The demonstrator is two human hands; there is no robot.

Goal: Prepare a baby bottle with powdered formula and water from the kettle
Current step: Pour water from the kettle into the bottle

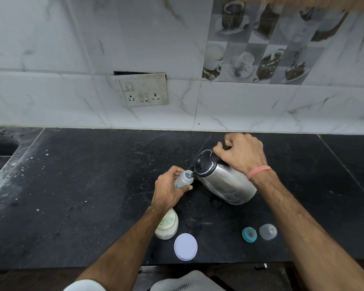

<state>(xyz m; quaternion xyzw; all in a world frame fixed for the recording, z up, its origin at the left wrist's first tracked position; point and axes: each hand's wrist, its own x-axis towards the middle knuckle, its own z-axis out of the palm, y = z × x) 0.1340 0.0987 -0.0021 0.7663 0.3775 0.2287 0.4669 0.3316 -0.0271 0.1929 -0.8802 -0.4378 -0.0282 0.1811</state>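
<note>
Two bare hands work over a black speckled stone counter (pixel 82 196) set against a white marble-patterned tiled wall (pixel 51 49). The right hand (pixel 241 153), with a pink band (pixel 259 172) round its wrist, has its fingers curled round the black handle of a stainless-steel electric kettle with a black lid (pixel 225 181), which is tipped to the left so that its spout meets the open mouth of a small clear plastic baby bottle (pixel 183 179). The left hand (pixel 168 190) grips that bottle, fingers and thumb wrapped round its body, and holds it leaning towards the kettle near the middle of the counter; whether its base touches the stone is hidden by the hand. Nearer the counter's front edge, partly under the left forearm, stands an open clear jar of pale powdered formula (pixel 167 226), and just beside it to the right its round white lid (pixel 185 246) lies flat. Well apart on the right, under the right forearm, sit a teal bottle collar with its teat (pixel 249 234) and, just beside that, a translucent grey dome cap (pixel 268 231). On the wall above, a soiled white switch and socket plate (pixel 144 90) hangs slightly askew, and to its upper right is a patch of tiles printed with cups of coffee (pixel 256 43).
</note>
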